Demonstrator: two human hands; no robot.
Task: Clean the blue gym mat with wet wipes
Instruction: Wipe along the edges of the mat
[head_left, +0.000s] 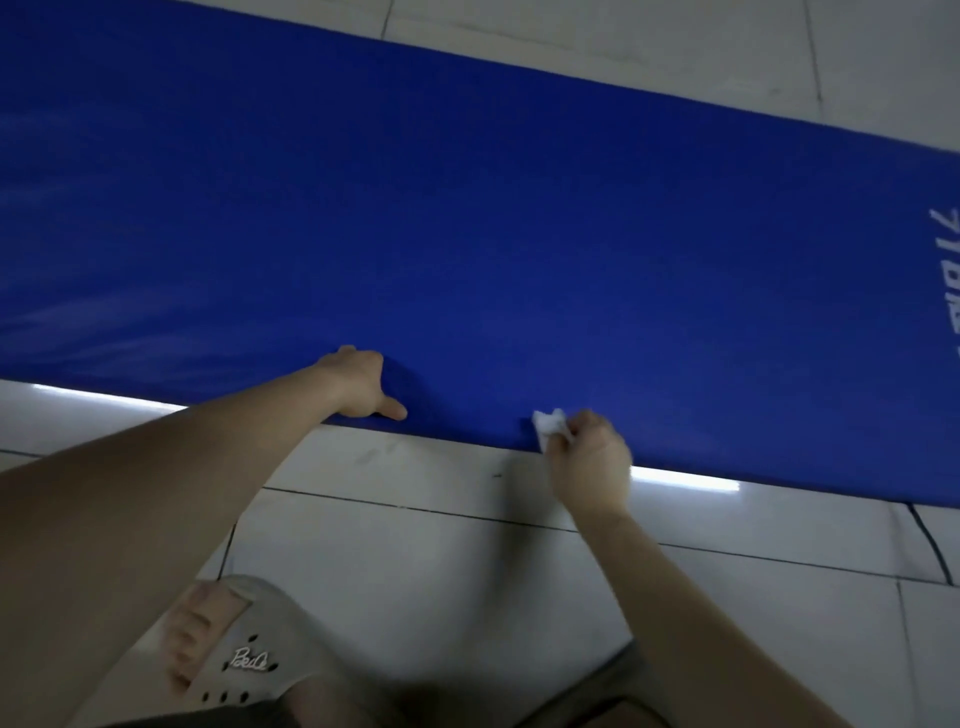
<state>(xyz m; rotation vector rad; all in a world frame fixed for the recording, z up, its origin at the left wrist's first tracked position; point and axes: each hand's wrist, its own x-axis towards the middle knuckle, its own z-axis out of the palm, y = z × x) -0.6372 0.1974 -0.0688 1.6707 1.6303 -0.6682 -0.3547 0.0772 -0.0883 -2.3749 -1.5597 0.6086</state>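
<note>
My left hand (358, 387) grips the near edge of the long blue foam gym mat (467, 208); my right hand (592, 460) pinches a crumpled white wet wipe (549, 425) against it. My beige perforated slipper (249, 660) rests on the glossy white tiled floor (467, 571).

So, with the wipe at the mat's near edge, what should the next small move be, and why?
Probably drag the wet wipe rightward along the near edge of the blue mat. The right hand pinches it on that edge, the left hand rests on the mat as if steadying it, and faint pale streaks show only toward the left, so the right stretch looks unwiped.
</note>
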